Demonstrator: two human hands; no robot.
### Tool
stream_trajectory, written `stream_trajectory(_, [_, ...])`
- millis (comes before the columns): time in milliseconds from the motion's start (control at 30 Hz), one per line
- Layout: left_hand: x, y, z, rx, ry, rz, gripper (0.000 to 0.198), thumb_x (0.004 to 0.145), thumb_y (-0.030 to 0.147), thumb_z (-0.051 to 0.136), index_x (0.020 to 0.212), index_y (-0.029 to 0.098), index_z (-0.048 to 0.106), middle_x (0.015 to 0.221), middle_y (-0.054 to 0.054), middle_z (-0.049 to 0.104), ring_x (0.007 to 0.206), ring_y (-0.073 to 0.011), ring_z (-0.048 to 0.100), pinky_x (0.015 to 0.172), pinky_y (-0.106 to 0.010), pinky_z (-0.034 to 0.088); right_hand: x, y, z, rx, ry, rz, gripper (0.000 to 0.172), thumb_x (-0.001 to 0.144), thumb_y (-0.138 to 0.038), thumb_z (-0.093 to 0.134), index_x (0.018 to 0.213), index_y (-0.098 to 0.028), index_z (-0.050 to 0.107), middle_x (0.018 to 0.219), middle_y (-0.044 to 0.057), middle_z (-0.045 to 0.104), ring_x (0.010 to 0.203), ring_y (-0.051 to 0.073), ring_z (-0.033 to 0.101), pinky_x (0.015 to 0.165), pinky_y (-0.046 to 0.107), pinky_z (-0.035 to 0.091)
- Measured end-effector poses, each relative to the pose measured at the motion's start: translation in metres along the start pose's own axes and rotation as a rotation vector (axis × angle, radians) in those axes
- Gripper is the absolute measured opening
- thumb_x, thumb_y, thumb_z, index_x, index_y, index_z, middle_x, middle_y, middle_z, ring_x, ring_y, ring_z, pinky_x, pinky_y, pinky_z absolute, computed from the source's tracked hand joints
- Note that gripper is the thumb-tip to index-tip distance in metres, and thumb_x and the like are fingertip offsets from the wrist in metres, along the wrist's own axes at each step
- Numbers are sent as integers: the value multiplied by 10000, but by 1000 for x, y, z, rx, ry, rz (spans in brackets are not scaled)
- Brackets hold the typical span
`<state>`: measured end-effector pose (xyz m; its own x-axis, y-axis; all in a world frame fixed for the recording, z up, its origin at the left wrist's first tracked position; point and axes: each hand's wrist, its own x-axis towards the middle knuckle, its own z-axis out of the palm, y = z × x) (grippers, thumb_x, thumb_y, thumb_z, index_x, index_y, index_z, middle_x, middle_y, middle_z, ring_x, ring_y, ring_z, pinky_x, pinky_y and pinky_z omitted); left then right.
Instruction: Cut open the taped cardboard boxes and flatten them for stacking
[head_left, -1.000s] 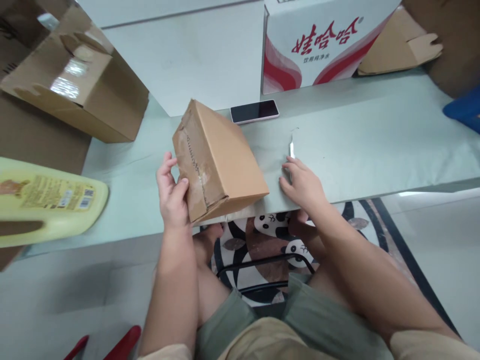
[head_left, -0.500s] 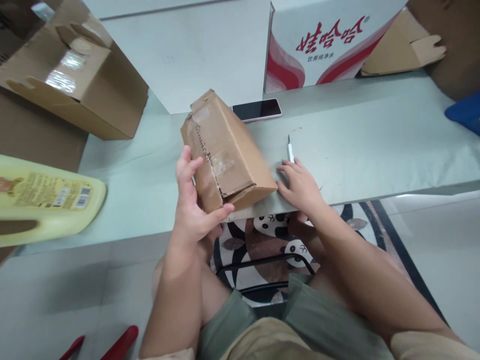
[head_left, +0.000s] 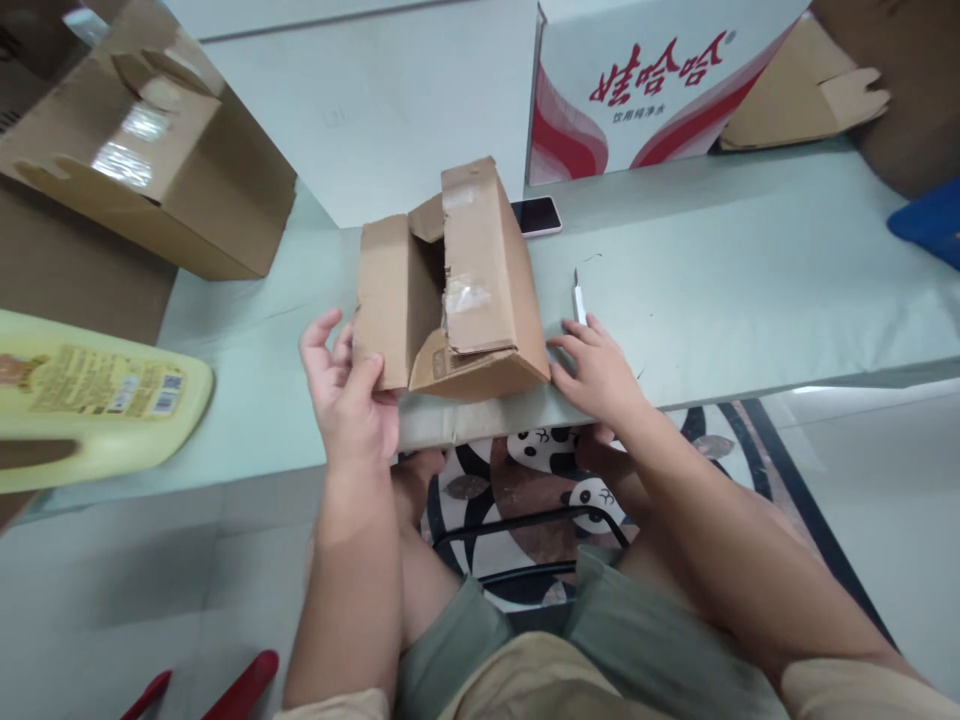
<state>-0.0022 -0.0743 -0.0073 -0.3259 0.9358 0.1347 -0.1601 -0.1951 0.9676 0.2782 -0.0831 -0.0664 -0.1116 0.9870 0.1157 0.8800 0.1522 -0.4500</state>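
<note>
A small brown cardboard box (head_left: pixel 480 270) stands on the pale green table (head_left: pixel 750 290) near its front edge, top flaps apart, torn tape on one flap. My left hand (head_left: pixel 349 395) grips the box's left flap, thumb on the flap's face and fingers behind it. My right hand (head_left: pixel 596 370) rests flat on the table against the box's right lower corner, fingers spread. A small white-handled craft knife (head_left: pixel 578 296) lies on the table just beyond my right fingertips.
A phone (head_left: pixel 541 214) lies behind the box. A white and red carton (head_left: pixel 645 80) stands at the back. A larger brown box (head_left: pixel 142 140) sits at the back left, a yellow jug (head_left: pixel 90 400) at the left, a blue thing (head_left: pixel 930 215) at the right edge.
The box was tilted on its side with the flaps shut; now it stands with its top flaps pulled apart. My left hand moved from under the box to its left flap. My right hand barely moved.
</note>
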Motion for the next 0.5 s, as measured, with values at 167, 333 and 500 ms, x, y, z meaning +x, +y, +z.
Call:
stream_trajectory(167, [4, 8, 2, 49, 81, -177, 404, 646, 141, 718, 1027, 275, 692, 1209, -32, 693, 800, -128, 642, 460, -144, 460, -1, -3, -1, 36, -40, 7, 444, 942, -366, 539, 1257, -163, 776, 1538, 221, 611, 1525, 462, 486, 1208, 773, 402])
stream_trajectory(333, [6, -2, -3, 311, 47, -241, 419, 701, 186, 723, 1114, 248, 715, 1234, -75, 692, 815, -145, 660, 497, -166, 485, 0, -7, -4, 127, -32, 32, 433, 953, -413, 521, 1237, -204, 774, 1568, 169, 601, 1586, 498, 375, 1212, 796, 361])
stream_trajectory(500, [8, -13, -10, 545, -38, -194, 309, 765, 337, 809, 1042, 215, 745, 1305, -130, 698, 1261, -303, 663, 1018, -422, 610, 0, -5, -3, 302, 24, 35, 529, 1021, -519, 413, 1299, -200, 729, 1540, 162, 631, 1544, 440, 460, 1253, 766, 329])
